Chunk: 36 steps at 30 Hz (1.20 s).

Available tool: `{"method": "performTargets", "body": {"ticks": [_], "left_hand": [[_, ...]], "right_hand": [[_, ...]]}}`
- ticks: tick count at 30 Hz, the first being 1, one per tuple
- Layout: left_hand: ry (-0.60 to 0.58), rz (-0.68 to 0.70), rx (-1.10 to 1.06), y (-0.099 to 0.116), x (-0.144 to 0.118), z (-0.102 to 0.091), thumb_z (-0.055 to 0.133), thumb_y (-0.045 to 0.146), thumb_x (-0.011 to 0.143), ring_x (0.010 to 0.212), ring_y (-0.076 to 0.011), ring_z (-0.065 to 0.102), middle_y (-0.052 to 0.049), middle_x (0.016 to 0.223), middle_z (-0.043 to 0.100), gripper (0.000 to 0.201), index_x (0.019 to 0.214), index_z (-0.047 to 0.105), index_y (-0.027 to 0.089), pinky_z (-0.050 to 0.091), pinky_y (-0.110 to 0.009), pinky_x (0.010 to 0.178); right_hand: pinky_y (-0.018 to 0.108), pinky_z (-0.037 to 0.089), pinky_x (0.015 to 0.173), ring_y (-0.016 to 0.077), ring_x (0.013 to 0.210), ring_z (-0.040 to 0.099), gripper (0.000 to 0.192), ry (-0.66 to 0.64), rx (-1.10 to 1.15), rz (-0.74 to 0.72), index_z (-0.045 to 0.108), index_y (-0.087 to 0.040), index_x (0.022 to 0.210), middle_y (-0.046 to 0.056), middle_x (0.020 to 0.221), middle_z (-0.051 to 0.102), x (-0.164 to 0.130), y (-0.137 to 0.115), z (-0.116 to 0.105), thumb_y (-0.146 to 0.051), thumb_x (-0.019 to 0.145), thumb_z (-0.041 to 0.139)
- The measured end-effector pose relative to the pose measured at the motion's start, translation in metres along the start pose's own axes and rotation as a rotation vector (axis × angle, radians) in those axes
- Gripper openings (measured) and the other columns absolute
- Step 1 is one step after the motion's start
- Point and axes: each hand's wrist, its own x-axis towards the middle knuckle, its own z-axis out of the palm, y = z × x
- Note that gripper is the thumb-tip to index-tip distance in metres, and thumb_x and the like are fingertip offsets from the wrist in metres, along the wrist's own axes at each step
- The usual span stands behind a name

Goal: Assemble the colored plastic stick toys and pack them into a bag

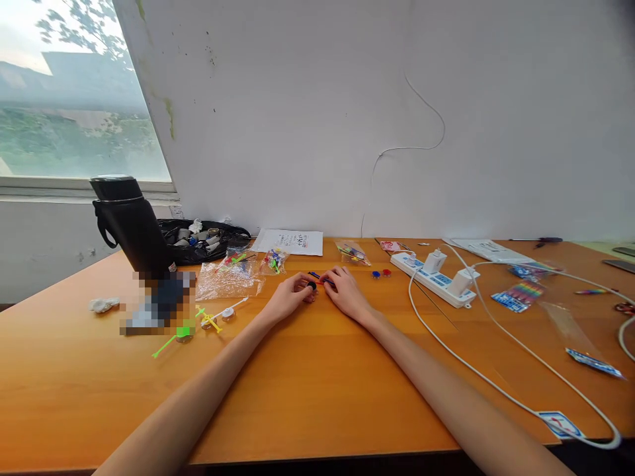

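Both my arms reach far across the orange wooden table (307, 390). My left hand (290, 297) pinches a small dark round piece (311, 285) between its fingertips. My right hand (344, 291) meets it from the right, fingers closed on a small red piece (323, 281) and a thin blue stick (314, 274). The parts are tiny and partly hidden by my fingers. A blue disc (376, 274) and a red disc (386, 272) lie just right of my right hand.
A black flask (129, 225) and a black bag of bits (206, 239) stand at the back left. Clear plastic packets (228, 279), green and yellow sticks (191, 327), a paper sheet (290, 241), a white power strip (436, 277) with cables and coloured packets (518, 295) lie around.
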Motion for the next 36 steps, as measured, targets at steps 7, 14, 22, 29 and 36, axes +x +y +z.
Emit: {"method": "performTargets", "body": {"ticks": [7,14,22,29,36], "left_hand": [[0.007,0.003,0.017,0.003,-0.001,0.002,0.063,0.035,0.083,0.080,-0.0167,0.069,-0.008,0.093,0.071,0.029,0.106,0.063,0.016,0.056,-0.034,0.082],[0.003,-0.006,0.004,0.004,-0.002,0.003,0.065,0.036,0.082,0.079,-0.0164,0.068,-0.007,0.091,0.070,0.029,0.103,0.063,0.016,0.056,-0.033,0.081],[0.003,-0.018,-0.026,0.004,-0.001,0.003,0.066,0.035,0.082,0.078,-0.0165,0.069,-0.007,0.092,0.070,0.029,0.103,0.062,0.016,0.056,-0.033,0.080],[0.014,-0.001,-0.010,0.003,-0.001,0.005,0.064,0.032,0.083,0.078,-0.0166,0.068,-0.008,0.090,0.070,0.028,0.104,0.062,0.015,0.056,-0.032,0.079],[0.005,0.040,0.011,-0.003,0.002,0.005,0.063,0.035,0.083,0.077,-0.0166,0.067,-0.007,0.087,0.070,0.029,0.105,0.063,0.015,0.055,-0.031,0.077]], "right_hand": [[0.037,0.042,0.098,0.0225,0.109,0.050,0.026,-0.003,-0.049,-0.022,0.066,-0.020,0.115,0.009,0.114,0.061,-0.001,-0.002,-0.001,-0.020,0.097,0.048],[0.039,0.042,0.093,0.0250,0.105,0.051,0.020,0.040,-0.149,0.021,0.066,-0.019,0.107,0.009,0.108,0.062,0.004,-0.003,-0.001,-0.025,0.097,0.049],[0.041,0.041,0.086,0.0273,0.100,0.051,0.019,0.073,-0.265,-0.027,0.068,-0.021,0.094,0.010,0.099,0.062,0.010,-0.001,0.004,-0.029,0.097,0.051],[0.040,0.042,0.086,0.0262,0.100,0.052,0.016,0.065,-0.296,-0.064,0.067,-0.021,0.094,0.009,0.100,0.062,0.009,-0.003,0.004,-0.026,0.097,0.051],[0.038,0.042,0.086,0.0252,0.099,0.052,0.013,0.046,-0.295,-0.095,0.065,-0.019,0.095,0.008,0.100,0.063,0.009,-0.007,0.001,-0.024,0.097,0.053]]}}
